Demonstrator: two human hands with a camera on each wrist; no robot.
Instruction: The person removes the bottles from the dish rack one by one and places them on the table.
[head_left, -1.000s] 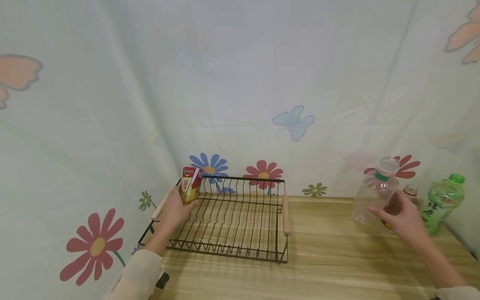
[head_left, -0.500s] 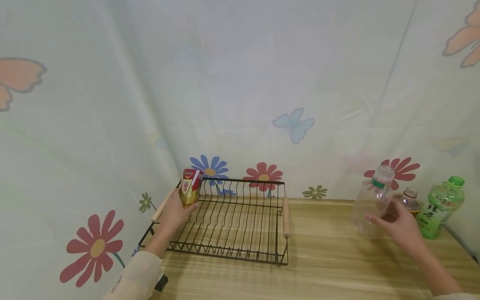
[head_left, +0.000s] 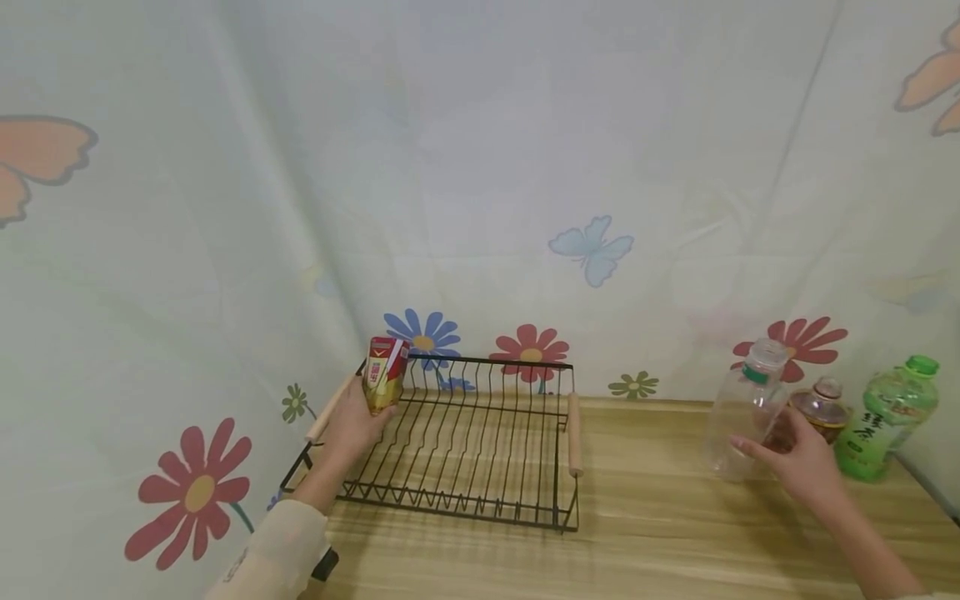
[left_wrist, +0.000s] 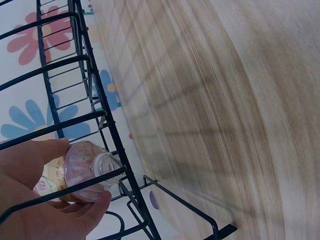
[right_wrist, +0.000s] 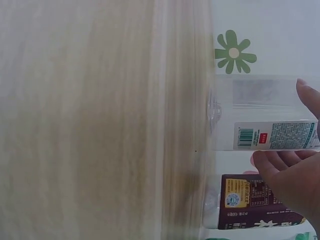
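Note:
In the head view my left hand (head_left: pixel 350 423) grips a plastic bottle with a red and gold label (head_left: pixel 386 373) at the left end of a black wire rack (head_left: pixel 465 442). The left wrist view shows this bottle (left_wrist: pixel 82 167) neck down behind the bars, my thumb and fingers around it. At the right, my right hand (head_left: pixel 806 462) holds a clear plastic bottle with a green neck band (head_left: pixel 742 417) between thumb and fingers. It is upright and appears to stand on the table. Its printed label (right_wrist: pixel 275 135) shows in the right wrist view.
A dark-labelled bottle (head_left: pixel 821 408) stands just behind my right hand, its purple label (right_wrist: pixel 250 202) close to the clear bottle. Further right is a green tea bottle (head_left: pixel 885 421). The rack has wooden handles (head_left: pixel 574 433). A flower-printed curtain (head_left: pixel 525 208) backs the wooden table (head_left: pixel 645 508).
My right hand has lowered the clear bottle and brought it slightly nearer, and the dark-labelled bottle shows more. My left hand keeps its place and its grip. The head view has shifted slightly.

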